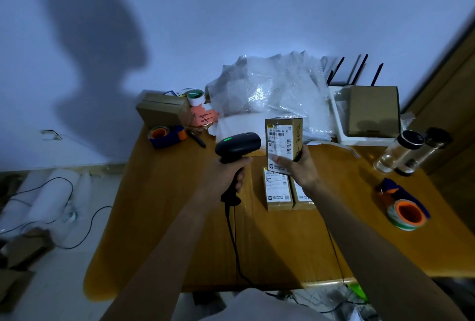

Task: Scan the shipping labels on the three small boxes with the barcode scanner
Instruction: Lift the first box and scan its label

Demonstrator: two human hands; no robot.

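The wooden table (270, 248) carries two labelled boxes (279, 191), tape rolls (407, 214), bottles (399, 152) and bubble wrap (270, 92).

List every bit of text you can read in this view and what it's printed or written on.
"902F K180-24 B3": printed on the label of the held box, in the right hand.
"-3002": handwritten on that box's side; the start is unclear.
Fine print on that label, the two table boxes, and the pink note: too small or blurred.

Matt cardboard box (283, 140), black plastic scanner (237, 146), wood table (164, 218).
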